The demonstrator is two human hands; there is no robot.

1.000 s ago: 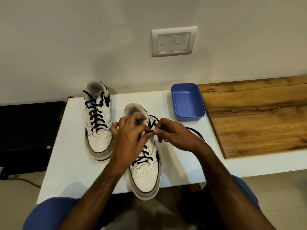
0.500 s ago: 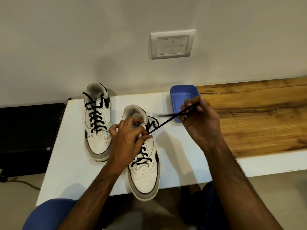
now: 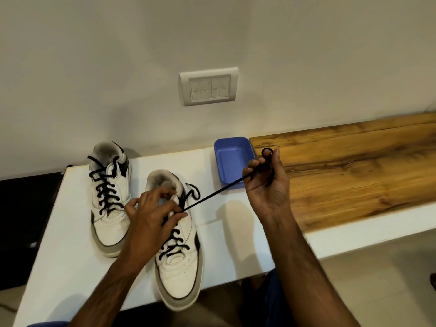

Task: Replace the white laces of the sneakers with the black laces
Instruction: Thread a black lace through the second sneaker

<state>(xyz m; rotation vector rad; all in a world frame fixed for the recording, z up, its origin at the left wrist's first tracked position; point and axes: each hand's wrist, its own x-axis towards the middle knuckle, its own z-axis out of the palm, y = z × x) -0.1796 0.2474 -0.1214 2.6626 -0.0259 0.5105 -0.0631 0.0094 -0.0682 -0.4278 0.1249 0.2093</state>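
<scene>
The black lace (image 3: 212, 194) runs taut and straight from the near sneaker (image 3: 175, 244), rising rightward to the right hand (image 3: 266, 182), whose grip is pinched on its end. Best keep pulling along that line while the left hand (image 3: 151, 213), fingers clamped at the eyelet, steadies the shoe on the tabletop (image 3: 70, 267).

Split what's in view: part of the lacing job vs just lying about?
In the job:
- near sneaker, being laced
- black lace, pulled taut
- right hand, pinching the lace
- left hand, on the sneaker's eyelets
- far sneaker, black-laced

Lying about:
- blue tray
- wooden board
- wall switch plate
</scene>
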